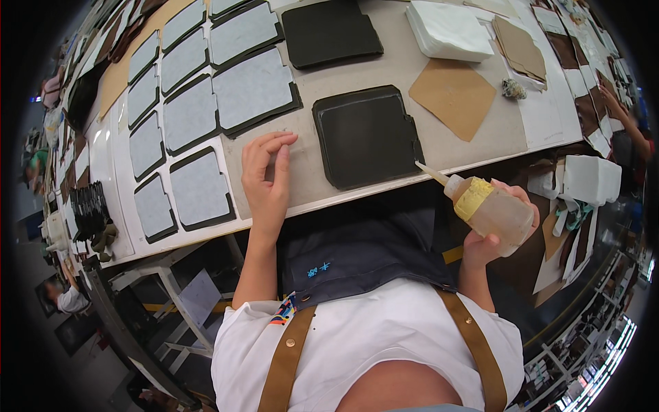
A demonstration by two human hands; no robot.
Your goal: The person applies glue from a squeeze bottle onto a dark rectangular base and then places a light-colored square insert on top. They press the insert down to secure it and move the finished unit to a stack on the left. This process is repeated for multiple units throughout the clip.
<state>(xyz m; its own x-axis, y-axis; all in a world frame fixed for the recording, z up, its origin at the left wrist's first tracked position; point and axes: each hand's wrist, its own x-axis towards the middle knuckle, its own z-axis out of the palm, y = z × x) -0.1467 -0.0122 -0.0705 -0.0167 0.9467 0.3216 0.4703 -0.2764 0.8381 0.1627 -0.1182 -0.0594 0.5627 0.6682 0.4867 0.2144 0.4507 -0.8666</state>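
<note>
My right hand (504,226) is wrapped round a translucent squeeze bottle (509,211) with yellow tape near its neck. Its thin, pale nozzle points left, and the tip is at the lower right edge of a black, squarish panel (364,141). Whether the tip touches the panel I cannot tell. That panel lies flat near the table's front edge, with a small notch on its right side. My left hand (266,168) hovers or rests left of the panel, fingers loosely bent and thumb apart, holding nothing.
Several black pieces with pale grey facings (189,113) lie in rows at left. A stack of black panels (331,33) is at the back, beside white sheets (449,29). A brown card (453,98) lies at right. Other people work at both sides.
</note>
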